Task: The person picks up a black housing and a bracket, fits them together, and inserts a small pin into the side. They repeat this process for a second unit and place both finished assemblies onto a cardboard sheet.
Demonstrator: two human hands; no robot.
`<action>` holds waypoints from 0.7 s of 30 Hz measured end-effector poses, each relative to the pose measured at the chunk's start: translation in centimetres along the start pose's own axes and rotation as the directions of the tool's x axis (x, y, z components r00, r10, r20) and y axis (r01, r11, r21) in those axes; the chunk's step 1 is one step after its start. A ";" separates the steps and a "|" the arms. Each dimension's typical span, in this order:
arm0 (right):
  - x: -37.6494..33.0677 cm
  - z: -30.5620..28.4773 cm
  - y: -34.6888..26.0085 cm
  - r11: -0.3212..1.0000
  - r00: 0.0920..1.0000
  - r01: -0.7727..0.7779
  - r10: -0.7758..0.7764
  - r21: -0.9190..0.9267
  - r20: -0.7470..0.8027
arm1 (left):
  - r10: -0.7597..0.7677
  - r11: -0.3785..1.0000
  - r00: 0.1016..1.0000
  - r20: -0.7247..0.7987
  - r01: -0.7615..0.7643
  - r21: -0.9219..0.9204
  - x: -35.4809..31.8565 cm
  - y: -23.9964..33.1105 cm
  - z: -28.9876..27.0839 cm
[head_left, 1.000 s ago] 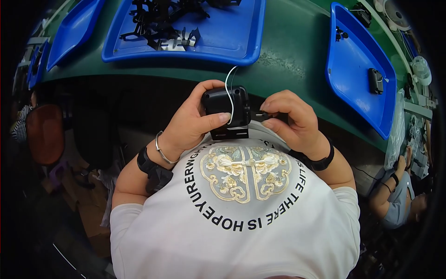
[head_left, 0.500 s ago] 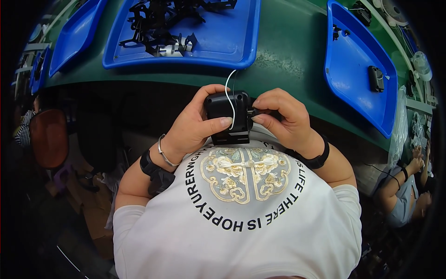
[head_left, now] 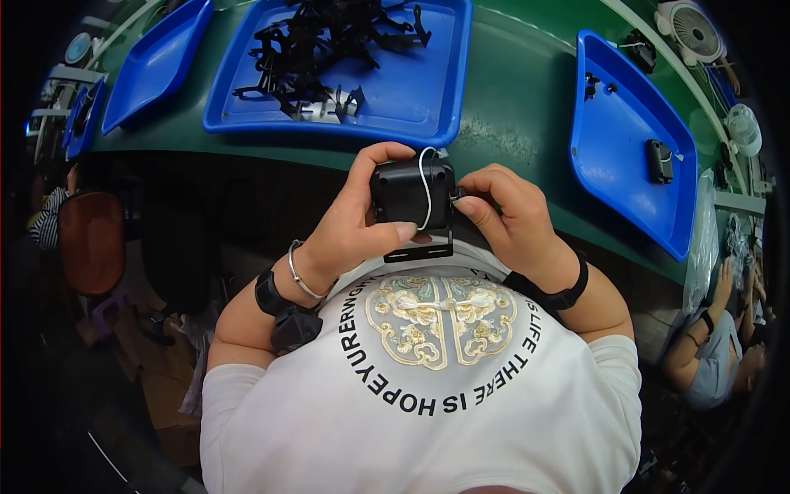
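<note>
My left hand (head_left: 344, 218) is closed around a black box-shaped device (head_left: 401, 196), with the thumb on its near side and fingers over its far edge. A thin white wire (head_left: 426, 188) runs loosely across the device's face. On the side toward me sits a black U-shaped bracket (head_left: 421, 250) with a slot. My right hand (head_left: 517, 212) has thumb and forefinger pinched on a small dark part (head_left: 457, 195) at the device's right side. The fingertips mostly cover that part, so its kind is unclear. Both hands are in front of my chest, near the table's edge.
Beyond my hands, a blue tray (head_left: 403, 130) on the green table (head_left: 506, 90) holds a heap of black brackets (head_left: 317, 49). Another blue tray (head_left: 634, 193) at right contains a similar black device (head_left: 659, 161). A third tray (head_left: 152, 70) lies left. Another person's arm (head_left: 699, 329) shows at right.
The device has tilted, showing more of the bracket's slotted opening. My right fingers still pinch at its right side, slightly changed in pose. The whole view has shifted a little.
</note>
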State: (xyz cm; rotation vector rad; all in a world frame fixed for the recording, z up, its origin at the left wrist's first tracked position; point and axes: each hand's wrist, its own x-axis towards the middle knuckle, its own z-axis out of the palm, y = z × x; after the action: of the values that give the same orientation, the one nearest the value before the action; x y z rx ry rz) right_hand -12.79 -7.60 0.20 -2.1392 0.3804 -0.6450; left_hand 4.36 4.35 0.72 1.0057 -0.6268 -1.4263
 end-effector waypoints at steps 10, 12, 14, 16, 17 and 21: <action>1.3 0.1 -0.3 0.970 0.977 -0.211 0.210 0.117 0.018 | 0.146 0.976 0.987 -0.069 -0.132 0.176 0.6 0.6 1.0; 1.4 0.1 -1.1 0.979 0.983 -0.147 0.161 0.144 -0.089 | 0.162 0.980 0.985 -0.058 -0.154 0.129 0.9 0.9 1.3; 1.5 0.1 -1.9 0.982 0.954 -0.019 0.074 0.190 -0.290 | 0.175 0.984 0.984 -0.046 -0.173 0.031 1.2 1.3 1.8; 1.6 -0.3 -2.1 0.996 0.957 0.054 -0.030 0.076 -0.289 | 0.172 0.984 0.984 -0.039 -0.169 0.063 0.8 1.8 2.0; 1.8 -1.0 -1.9 0.993 0.957 0.115 -0.119 -0.030 -0.263 | 0.162 0.983 0.986 -0.047 -0.157 0.090 1.1 2.0 2.2; 1.6 -2.6 -2.3 0.966 0.942 0.201 -0.237 -0.163 -0.240 | 0.182 0.974 0.981 -0.072 -0.170 0.150 2.0 2.2 2.8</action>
State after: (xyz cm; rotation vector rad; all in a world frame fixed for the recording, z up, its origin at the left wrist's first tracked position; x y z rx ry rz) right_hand -12.87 -8.63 3.84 -2.2522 0.3345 -1.0593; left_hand 3.25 1.60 3.55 1.0896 -0.7453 -1.1899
